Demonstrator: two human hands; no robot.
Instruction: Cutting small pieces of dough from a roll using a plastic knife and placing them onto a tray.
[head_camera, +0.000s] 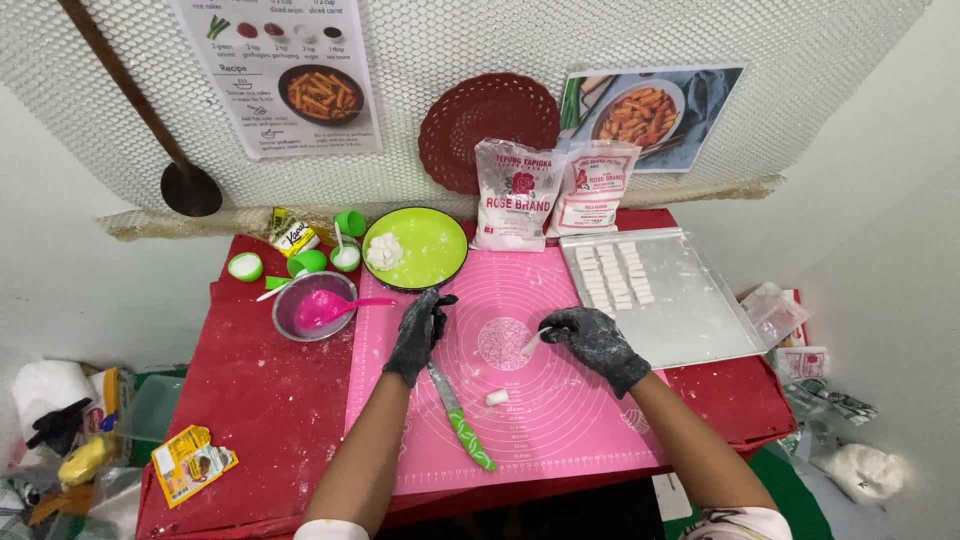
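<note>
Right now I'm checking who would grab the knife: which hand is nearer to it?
Left. The left hand hovers just above the top end of the green-handled knife, almost touching it. The right hand is farther off to the knife's right, holding a white dough piece.

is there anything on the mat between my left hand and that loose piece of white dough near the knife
Nothing visible blocks it. The left hand rests on the pink mat above the green-handled knife, which lies just left of the dough piece, beside the path rather than across it. The right hand holds another white piece further right.
</note>
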